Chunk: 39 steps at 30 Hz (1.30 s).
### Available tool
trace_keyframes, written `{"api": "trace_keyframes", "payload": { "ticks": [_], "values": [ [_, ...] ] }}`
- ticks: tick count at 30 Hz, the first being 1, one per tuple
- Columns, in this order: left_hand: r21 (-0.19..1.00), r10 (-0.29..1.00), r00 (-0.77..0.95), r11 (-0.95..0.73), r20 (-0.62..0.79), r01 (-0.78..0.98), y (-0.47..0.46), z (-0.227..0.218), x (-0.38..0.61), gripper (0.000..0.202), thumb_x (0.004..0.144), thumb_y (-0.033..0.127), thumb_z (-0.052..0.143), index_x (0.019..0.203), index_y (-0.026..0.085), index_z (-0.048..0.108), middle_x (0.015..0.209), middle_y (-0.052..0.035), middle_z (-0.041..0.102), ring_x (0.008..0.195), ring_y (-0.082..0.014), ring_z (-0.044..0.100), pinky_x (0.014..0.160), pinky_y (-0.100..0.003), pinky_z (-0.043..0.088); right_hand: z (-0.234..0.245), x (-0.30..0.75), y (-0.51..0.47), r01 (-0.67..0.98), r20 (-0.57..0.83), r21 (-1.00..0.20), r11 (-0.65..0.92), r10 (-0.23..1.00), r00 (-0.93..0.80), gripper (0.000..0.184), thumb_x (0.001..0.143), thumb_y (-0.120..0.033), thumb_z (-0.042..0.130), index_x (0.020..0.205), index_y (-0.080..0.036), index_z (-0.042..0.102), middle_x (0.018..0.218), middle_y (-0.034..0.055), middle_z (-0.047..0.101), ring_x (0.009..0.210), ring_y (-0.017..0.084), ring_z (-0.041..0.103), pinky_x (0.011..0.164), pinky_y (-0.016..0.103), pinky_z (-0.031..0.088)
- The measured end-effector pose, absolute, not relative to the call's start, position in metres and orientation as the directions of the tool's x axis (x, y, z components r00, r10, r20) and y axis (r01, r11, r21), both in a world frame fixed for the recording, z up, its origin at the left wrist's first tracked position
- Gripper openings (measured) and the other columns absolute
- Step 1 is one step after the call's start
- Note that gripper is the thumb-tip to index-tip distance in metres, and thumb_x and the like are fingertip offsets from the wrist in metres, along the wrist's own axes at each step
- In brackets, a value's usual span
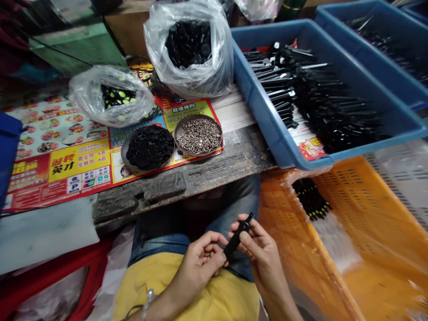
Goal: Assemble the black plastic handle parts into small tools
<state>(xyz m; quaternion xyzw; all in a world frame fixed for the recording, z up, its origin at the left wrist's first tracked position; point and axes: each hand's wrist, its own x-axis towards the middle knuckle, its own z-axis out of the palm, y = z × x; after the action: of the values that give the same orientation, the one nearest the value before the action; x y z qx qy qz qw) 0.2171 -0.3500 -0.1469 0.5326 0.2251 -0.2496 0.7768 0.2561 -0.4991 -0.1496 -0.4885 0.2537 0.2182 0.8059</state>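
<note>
Two bare hands meet low over the person's lap, sharing one slim black handle piece (236, 237) that slants up to the right between them. The left hand (200, 263) has its grip curled shut around the lower end of the piece, thumb tip pressed against it, while the right hand (259, 247) pinches the upper end between thumb and fingertips, just under the small rounded tip. Both hands hover above blue jeans (160, 234) and a yellow shirt (187, 294), well below the edge of the worn wooden worktop (207, 171). On that worktop a printed flyer (63, 165) lies under two round metal dishes that touch each other: one heaped with black round caps (150, 146), the other holding small silver screws (199, 134). Behind them stand two clear plastic bags, the larger bag (192, 49) full of black discs, the smaller bag (112, 96) holding black pieces with yellow-green dots. To the right a blue plastic bin (267, 116) overhangs the worktop and holds a pile of long black handle parts (317, 100). Below it an orange slotted crate (368, 232) contains a small bundle of black parts (310, 198).
</note>
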Motion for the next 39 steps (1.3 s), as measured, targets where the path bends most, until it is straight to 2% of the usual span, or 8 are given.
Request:
{"api": "trace_keyframes", "payload": {
  "ticks": [16,30,39],
  "values": [
    [0.713,-0.152,0.769,0.296,-0.621,0.635,-0.3503,-0.1463,0.2167,0.044,0.074,0.051,0.074,0.095,0.015,0.06,0.067,0.0017,0.056,0.061,-0.0116,0.053,0.051,-0.019,0.04,-0.1548,0.2549,-0.5032,-0.604,-0.604,-0.675,0.425,0.153,0.782,0.032,0.073,-0.031,0.082,0.103,-0.028,0.072,0.09,0.0006,0.074,0.079,0.017,0.073,0.071,0.023,0.057],
    [0.718,-0.155,0.77,0.288,-0.619,0.634,-0.3505,-0.1475,0.2174,0.045,0.073,0.052,0.074,0.095,0.015,0.061,0.068,0.0019,0.055,0.065,-0.0131,0.057,0.052,-0.018,0.04,-0.1531,0.2565,-0.5012,-0.6,-0.616,-0.68,0.421,0.116,0.779,0.034,0.07,-0.033,0.084,0.101,-0.028,0.073,0.088,0.0004,0.075,0.076,0.015,0.072,0.067,0.02,0.056],
    [0.715,-0.16,0.767,0.283,-0.621,0.639,-0.3511,-0.1461,0.2175,0.043,0.075,0.051,0.073,0.095,0.016,0.06,0.067,0.0019,0.057,0.059,-0.0104,0.053,0.051,-0.018,0.039,-0.1526,0.2574,-0.5001,-0.611,-0.63,-0.669,0.422,0.114,0.768,0.035,0.068,-0.032,0.086,0.1,-0.027,0.074,0.087,0.0009,0.075,0.075,0.016,0.073,0.068,0.022,0.057]
  ]
}}
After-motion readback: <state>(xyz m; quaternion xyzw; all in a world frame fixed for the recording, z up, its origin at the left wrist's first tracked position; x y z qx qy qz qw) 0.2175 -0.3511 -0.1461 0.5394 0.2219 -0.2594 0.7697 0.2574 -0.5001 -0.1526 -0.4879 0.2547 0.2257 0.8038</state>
